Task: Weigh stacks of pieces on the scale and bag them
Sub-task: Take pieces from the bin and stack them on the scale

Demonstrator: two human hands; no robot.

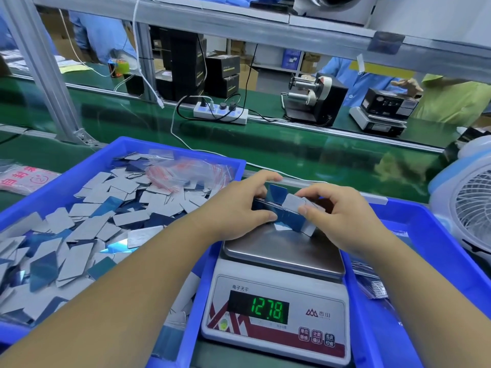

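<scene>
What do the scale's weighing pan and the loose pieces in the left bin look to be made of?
Weighing pan: likely stainless steel, with a brushed grey sheen and soft reflections. Loose pieces: thin rigid cards, one face matte grey, the other glossy mirror-blue; possibly coated plastic or metal, hard to tell.

Scale between two trays, pieces in left tray, fan far right

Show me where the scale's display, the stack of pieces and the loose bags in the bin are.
scale display point(259, 306), head view, on the green digits.
stack of pieces point(281, 208), head view, on the blue face between the hands.
loose bags point(186, 172), head view, on the clear pile's middle.
</scene>
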